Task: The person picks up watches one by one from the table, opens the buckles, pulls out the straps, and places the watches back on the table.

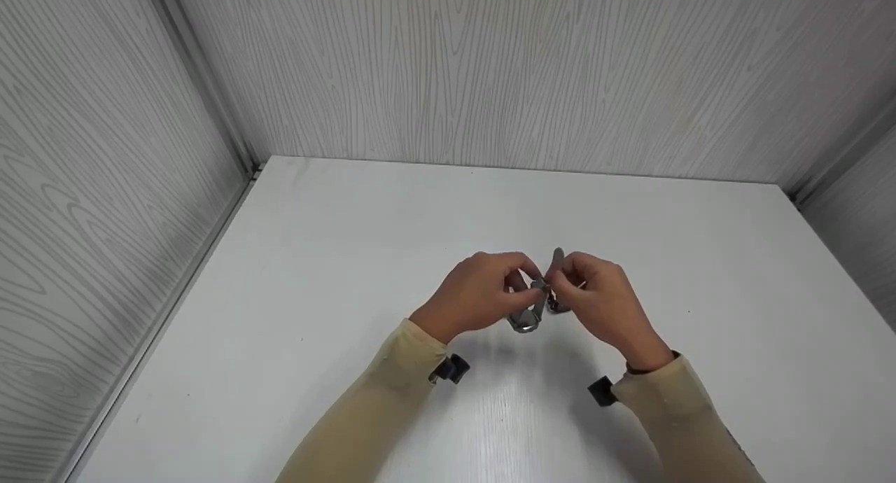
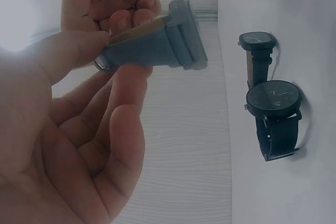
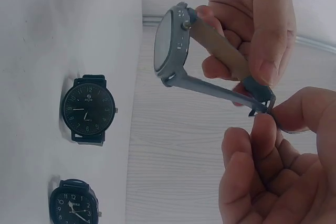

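Observation:
A grey wristwatch hangs above the table, its strap bent into a loop with the case tilted. My left hand pinches the strap by the buckle between thumb and fingers. From the other side, my right hand pinches the strap's free end, which passes at the buckle in the right wrist view. That view also shows the strap's tan lining and the case edge-on. Fingertips hide part of the buckle, so how far the strap is threaded cannot be told.
On the white table lie a round black watch and a squarish black watch, side by side beyond the hands. In the head view, the right hand partly covers a dark watch. Wood-grain panels enclose the table.

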The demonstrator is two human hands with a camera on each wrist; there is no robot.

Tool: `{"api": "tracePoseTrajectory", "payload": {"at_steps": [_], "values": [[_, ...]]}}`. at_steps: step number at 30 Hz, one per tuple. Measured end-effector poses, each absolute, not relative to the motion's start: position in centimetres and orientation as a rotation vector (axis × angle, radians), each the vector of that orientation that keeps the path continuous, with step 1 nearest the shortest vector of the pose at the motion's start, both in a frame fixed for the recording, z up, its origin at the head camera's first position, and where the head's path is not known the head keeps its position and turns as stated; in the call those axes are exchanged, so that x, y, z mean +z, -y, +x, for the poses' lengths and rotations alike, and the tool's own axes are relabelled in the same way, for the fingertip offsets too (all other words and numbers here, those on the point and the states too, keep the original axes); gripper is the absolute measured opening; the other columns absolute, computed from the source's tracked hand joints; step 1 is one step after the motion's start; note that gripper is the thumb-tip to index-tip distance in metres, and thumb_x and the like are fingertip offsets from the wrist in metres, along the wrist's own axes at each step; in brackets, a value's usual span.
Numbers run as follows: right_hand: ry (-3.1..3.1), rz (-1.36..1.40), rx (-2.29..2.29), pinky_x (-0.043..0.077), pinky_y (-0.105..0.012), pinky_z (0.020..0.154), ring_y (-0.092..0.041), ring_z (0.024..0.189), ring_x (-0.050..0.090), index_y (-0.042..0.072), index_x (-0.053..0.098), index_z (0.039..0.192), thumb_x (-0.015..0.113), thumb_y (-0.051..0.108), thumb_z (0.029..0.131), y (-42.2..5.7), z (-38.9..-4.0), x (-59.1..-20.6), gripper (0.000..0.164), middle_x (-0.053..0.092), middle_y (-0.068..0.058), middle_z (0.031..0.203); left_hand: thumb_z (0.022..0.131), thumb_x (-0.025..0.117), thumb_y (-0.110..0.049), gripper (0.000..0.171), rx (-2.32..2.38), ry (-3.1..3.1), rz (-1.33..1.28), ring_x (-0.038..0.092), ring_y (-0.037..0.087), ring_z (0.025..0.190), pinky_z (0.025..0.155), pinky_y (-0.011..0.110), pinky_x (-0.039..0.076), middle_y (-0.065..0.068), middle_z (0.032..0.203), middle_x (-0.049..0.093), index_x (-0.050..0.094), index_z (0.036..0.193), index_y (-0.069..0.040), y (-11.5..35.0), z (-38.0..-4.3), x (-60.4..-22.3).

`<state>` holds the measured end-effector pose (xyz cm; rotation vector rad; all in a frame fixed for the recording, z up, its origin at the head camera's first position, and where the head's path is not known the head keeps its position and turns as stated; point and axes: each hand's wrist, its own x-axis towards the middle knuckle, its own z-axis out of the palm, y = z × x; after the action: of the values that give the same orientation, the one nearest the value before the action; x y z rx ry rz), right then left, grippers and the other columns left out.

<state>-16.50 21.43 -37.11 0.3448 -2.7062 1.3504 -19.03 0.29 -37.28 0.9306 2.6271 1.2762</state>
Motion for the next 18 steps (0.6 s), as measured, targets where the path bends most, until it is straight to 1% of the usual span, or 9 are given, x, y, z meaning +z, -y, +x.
{"api": "tracePoseTrajectory", "payload": {"at_steps": [2, 4, 8, 13, 18], "values": [[2.7, 0.35, 1.35, 0.045, -0.03, 0.06, -0.02, 0.068, 0.057, 0.009, 0.068, 0.089, 0.061, 0.016, 0.102, -21.37, -16.46, -37.13, 0.017, 0.063, -0.003, 0.076, 0.097, 0.072, -0.029, 0.021, 1.288, -2.627, 0.943, 0.065, 0.002, 0.075, 0.069, 0.026, 0.05, -0.015, 0.084, 0.072, 0.071, 0.115, -0.019, -0.25, -19.01, -37.3], [2.692, 0.355, 1.353, 0.044, -0.029, 0.059, -0.02, 0.067, 0.056, 0.009, 0.067, 0.087, 0.061, 0.016, 0.103, -21.33, -16.45, -37.17, 0.018, 0.062, -0.003, 0.075, 0.097, 0.072, -0.029, 0.022, 1.294, -2.643, 0.958, 0.065, 0.003, 0.079, 0.072, 0.025, 0.051, -0.014, 0.091, 0.071, 0.07, 0.117, -0.019, -0.21, -18.99, -37.29], [2.682, 0.365, 1.356, 0.044, -0.029, 0.059, -0.019, 0.066, 0.055, 0.009, 0.065, 0.086, 0.061, 0.016, 0.103, -21.27, -16.47, -37.25, 0.019, 0.061, -0.003, 0.075, 0.097, 0.072, -0.027, 0.02, 1.314, -2.662, 0.991, 0.063, 0.005, 0.087, 0.077, 0.024, 0.053, -0.011, 0.103, 0.067, 0.07, 0.114, -0.019, -0.17, -19.01, -37.29], [2.661, 0.406, 1.356, 0.046, -0.029, 0.06, -0.019, 0.067, 0.057, 0.009, 0.066, 0.087, 0.062, 0.016, 0.103, -21.25, -16.38, -37.34, 0.018, 0.063, -0.003, 0.077, 0.097, 0.069, -0.025, 0.014, 1.35, -2.636, 1.018, 0.062, 0.005, 0.086, 0.077, 0.024, 0.053, -0.011, 0.102, 0.065, 0.069, 0.11, -0.019, -0.19, -19.02, -37.37], [2.635, 0.452, 1.355, 0.048, -0.028, 0.061, -0.019, 0.068, 0.059, 0.009, 0.068, 0.089, 0.063, 0.016, 0.103, -21.23, -16.32, -37.37, 0.016, 0.064, -0.002, 0.078, 0.099, 0.066, -0.022, 0.016, 1.359, -2.61, 1.04, 0.063, 0.004, 0.087, 0.077, 0.024, 0.053, -0.011, 0.105, 0.065, 0.066, 0.115, -0.021, -0.25, -19.16, -37.57]]}}
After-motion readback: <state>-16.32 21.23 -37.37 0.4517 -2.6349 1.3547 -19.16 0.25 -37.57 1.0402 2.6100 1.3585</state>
